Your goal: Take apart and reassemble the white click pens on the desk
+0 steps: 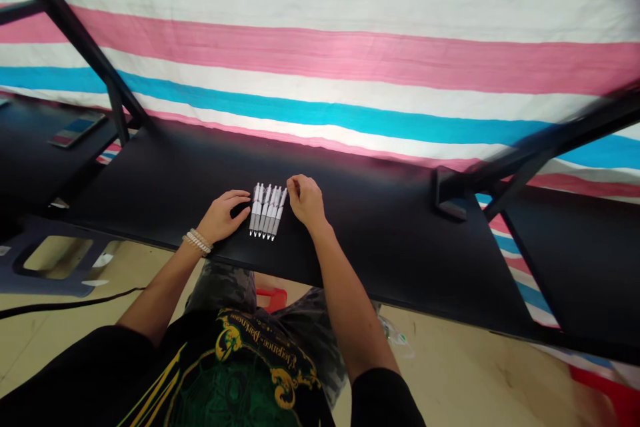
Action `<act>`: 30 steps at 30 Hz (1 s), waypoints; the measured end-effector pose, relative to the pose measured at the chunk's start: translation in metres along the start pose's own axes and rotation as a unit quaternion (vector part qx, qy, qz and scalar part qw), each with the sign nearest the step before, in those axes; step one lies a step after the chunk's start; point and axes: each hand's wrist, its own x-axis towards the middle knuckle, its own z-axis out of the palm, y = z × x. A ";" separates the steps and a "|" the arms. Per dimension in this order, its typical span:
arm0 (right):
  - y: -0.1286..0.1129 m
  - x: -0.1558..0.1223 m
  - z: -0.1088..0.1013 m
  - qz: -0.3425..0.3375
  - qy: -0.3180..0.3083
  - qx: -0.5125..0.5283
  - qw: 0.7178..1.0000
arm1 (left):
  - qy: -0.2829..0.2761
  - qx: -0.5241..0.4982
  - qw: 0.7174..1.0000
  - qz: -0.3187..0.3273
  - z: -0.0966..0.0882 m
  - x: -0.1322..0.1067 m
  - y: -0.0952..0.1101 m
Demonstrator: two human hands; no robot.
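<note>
A row of six or so white-and-grey pens [269,211] lies side by side on the black table [380,227], tips toward the person, between the two hands and near the table's front edge. The left hand [223,217] rests at the row's left side, its thumb apart from the other fingers and their ends just beside the outermost pen; whether they touch it I cannot tell. The right hand [307,202] is at the far right corner of the row, fingers curled in, and the view does not show whether thumb and forefinger are clamped on the last pen or only beside it. Handling here seems to call for light, level pressure from both sides, low on the barrels, since round pens could roll or ride over one another, and the upper ends look a little more spread than the tips. Around the work, a dark frame post [87,40] on the left and a frame foot [450,195] on the right could limit a wide sweep, though both are well apart from the hands; a flat phone-like object [77,130] lies far left, and a striped sheet [325,60] hangs behind
</note>
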 end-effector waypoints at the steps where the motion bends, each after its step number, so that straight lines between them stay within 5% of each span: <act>1: -0.001 -0.001 -0.002 0.016 0.000 0.012 1.000 | 0.007 -0.010 1.000 -0.004 0.000 0.000 0.000; 9: -0.022 -0.045 -0.022 0.145 -0.086 0.089 0.982 | 0.085 -0.189 0.970 -0.129 0.005 0.028 0.008; 14: -0.048 -0.068 -0.020 0.166 -0.118 0.065 0.977 | 0.162 -0.383 0.902 -0.118 0.007 0.085 0.043; 19: -0.065 -0.067 -0.015 0.174 -0.119 -0.039 0.977 | 0.148 -0.486 0.859 -0.060 0.001 0.133 0.072; 24: -0.061 -0.067 -0.027 0.132 -0.137 -0.093 0.977 | 0.090 -0.448 0.889 -0.025 0.009 0.129 0.044; 30: -0.057 -0.070 -0.035 0.116 -0.141 -0.134 0.974 | 0.118 -0.411 0.901 -0.077 0.028 0.116 -0.004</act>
